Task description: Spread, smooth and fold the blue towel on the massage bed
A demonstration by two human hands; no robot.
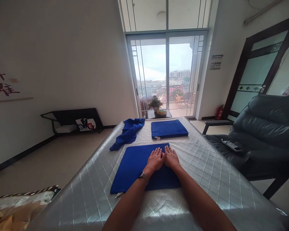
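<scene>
Both palms lie flat on a blue folded cloth (131, 170) spread on the quilted silver surface. My left hand (155, 159), with a watch at the wrist, rests right of the cloth's middle, fingers stretched forward. Beside it my right hand (171, 157) presses near the cloth's right edge, fingers straight, the thumbs meeting. A small white tag shows at the cloth's lower left corner. Farther off sits another neatly folded blue cloth (170, 128), also with a white tag. A crumpled blue cloth (128, 133) lies to its left.
The silver quilted cover (202, 160) spans a wide surface. On the right stands a dark padded armchair (267, 128) holding a grey-white device (233, 146). A small table with a potted plant (155, 102) stands beyond the far edge. Patterned fabric (19, 205) is at lower left.
</scene>
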